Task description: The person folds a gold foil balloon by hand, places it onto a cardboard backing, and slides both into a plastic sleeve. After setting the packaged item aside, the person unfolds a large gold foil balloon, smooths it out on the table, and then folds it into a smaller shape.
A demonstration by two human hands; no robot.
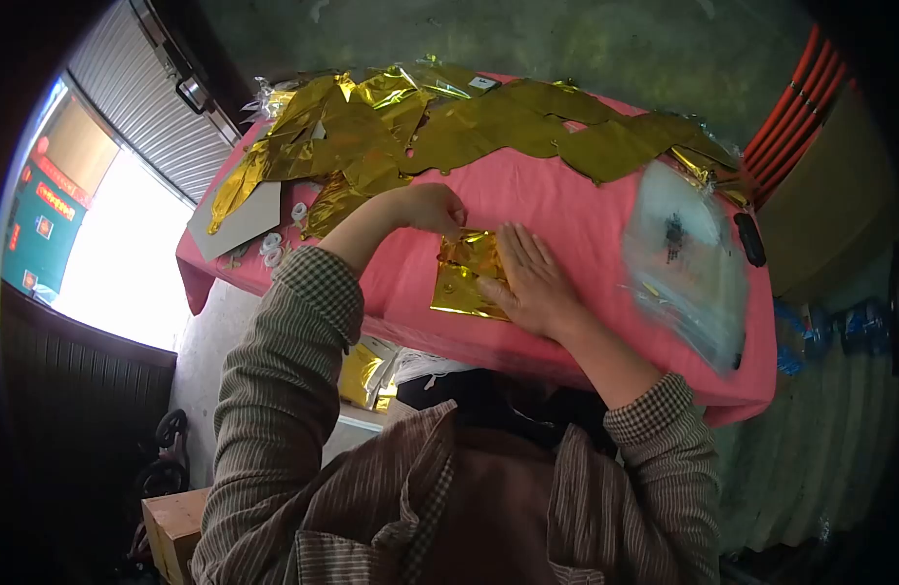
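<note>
A folded gold foil piece [459,278] lies on the pink cloth of the table [537,200], close to the table's front edge. Curled over its upper left corner is my left hand [430,209], with fingers bent together; whether they pinch the foil is too small to make out. My right hand [535,283] rests flat on the foil's right side, fingers stretched out. Beyond both hands, large flat gold foil sheets [488,127] spread across the far side of the table.
Clear plastic bags [683,263] lie at the right, beside a black object [749,240]. At the left are a grey board [237,219] and white rolls [272,249]. A cardboard box [176,517] stands at lower left. Red pipes [795,102] rise at upper right.
</note>
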